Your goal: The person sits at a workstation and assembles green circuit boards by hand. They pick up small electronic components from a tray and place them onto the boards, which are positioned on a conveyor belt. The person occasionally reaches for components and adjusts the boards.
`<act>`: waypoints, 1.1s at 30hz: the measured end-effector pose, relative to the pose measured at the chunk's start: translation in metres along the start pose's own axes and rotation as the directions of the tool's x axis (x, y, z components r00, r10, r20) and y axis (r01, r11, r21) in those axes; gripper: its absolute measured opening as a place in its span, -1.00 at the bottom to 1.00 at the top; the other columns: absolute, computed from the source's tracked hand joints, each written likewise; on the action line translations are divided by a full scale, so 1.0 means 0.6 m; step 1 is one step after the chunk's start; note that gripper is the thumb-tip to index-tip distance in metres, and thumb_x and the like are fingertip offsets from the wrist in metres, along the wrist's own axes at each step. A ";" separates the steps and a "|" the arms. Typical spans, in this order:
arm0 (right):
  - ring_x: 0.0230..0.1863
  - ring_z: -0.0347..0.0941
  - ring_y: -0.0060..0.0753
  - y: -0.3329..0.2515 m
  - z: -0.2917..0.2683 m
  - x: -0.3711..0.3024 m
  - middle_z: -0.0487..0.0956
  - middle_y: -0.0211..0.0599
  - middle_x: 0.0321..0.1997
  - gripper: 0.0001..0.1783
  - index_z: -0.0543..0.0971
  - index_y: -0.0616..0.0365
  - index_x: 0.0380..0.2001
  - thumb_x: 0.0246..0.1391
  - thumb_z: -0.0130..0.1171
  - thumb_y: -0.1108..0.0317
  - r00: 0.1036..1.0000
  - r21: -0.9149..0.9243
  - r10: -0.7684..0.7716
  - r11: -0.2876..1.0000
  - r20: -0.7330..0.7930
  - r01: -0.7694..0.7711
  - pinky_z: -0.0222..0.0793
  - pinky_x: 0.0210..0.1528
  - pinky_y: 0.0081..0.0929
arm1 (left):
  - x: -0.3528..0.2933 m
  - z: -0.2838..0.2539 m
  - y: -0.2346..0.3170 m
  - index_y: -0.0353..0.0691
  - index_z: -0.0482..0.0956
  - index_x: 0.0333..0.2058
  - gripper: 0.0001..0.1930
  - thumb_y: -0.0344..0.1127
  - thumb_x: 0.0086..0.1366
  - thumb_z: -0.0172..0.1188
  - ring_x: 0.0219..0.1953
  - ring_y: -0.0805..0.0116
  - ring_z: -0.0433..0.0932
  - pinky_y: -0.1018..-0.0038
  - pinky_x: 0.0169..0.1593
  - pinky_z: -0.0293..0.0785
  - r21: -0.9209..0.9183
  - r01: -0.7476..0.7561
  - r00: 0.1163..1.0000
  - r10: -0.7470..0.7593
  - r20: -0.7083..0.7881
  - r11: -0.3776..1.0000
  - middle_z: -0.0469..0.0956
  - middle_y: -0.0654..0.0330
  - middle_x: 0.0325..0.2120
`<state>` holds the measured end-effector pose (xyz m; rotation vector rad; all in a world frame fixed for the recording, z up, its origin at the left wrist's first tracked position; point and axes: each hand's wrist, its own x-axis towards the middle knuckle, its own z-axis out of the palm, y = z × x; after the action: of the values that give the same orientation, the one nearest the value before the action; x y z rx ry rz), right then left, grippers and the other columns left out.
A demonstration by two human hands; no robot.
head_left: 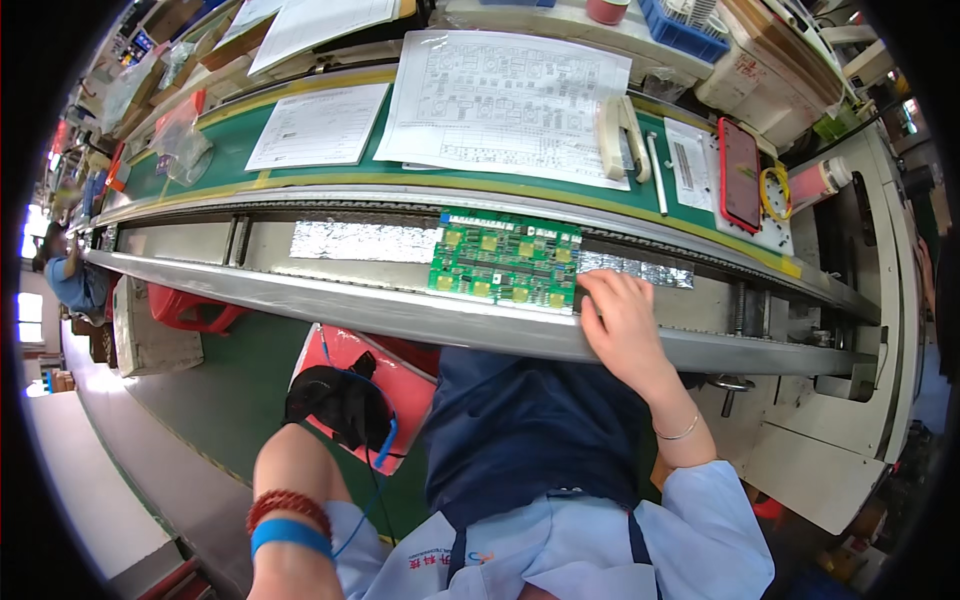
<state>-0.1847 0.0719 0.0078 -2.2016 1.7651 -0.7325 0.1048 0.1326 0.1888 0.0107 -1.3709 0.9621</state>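
A green circuit board (508,268) with several square yellowish patches and white connectors along its far edge lies across the rails of a conveyor (370,320) in front of me. My right hand (622,318) is at the board's right edge, thumb and forefinger curled against its near right corner. Lower left, my left hand (297,465) hangs beside a red stool (412,440); its fingers are out of sight. Just beyond it a black cloth-like thing (340,408) rests on the stool, and I cannot tell whether the hand touches it. A blue wrist strap (290,537) circles that arm.
Silver foil strips (362,241) lie beneath the rails. Behind are printed diagram sheets (505,105), a beige handset-shaped thing (622,140), a white rod (657,172), a red-edged phone (739,175) and a yellow band (776,193). A person (78,275) is at the far left.
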 end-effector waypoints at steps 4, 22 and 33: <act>-0.19 0.36 -0.32 0.000 -0.006 -0.001 0.46 -0.30 -0.25 -0.75 0.48 0.23 -0.25 -0.07 0.02 0.48 1.000 -0.008 0.013 1.000 0.003 -0.013 0.09 -0.04 -0.34 | -0.104 0.030 0.020 0.02 0.37 -0.36 -0.88 -0.14 0.27 -0.08 -0.28 0.50 0.39 0.47 -0.25 0.23 0.108 0.204 0.946 -0.168 -0.276 0.973 0.41 0.39 -0.38; -0.20 0.37 -0.32 0.004 -0.033 -0.019 0.50 -0.37 -0.26 -0.74 0.50 0.15 -0.30 -0.15 0.02 0.56 0.992 0.025 0.025 0.999 -0.127 -0.022 0.09 -0.07 -0.38 | -0.316 0.088 0.205 -0.28 0.50 -0.32 -0.72 -0.55 -0.11 0.19 -0.23 0.28 0.49 0.41 -0.16 0.29 0.253 0.839 0.084 -0.575 0.814 0.482 0.53 0.16 -0.27; -0.04 0.35 -0.35 -0.042 -0.002 -0.028 0.53 -0.42 -0.11 -0.70 0.45 0.15 -0.30 -0.23 0.07 0.58 0.996 0.101 -0.088 0.991 0.017 0.086 0.05 -0.05 -0.34 | -0.312 0.112 0.205 -0.26 0.46 -0.23 -0.67 -0.50 -0.07 0.19 -0.16 0.26 0.48 0.40 -0.09 0.24 0.283 0.820 0.020 -0.519 0.854 0.498 0.51 0.13 -0.16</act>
<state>-0.1662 0.0943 0.0165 -2.2228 1.5954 -0.7951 -0.0013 0.0699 -0.0099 1.0653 -2.1296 -0.2943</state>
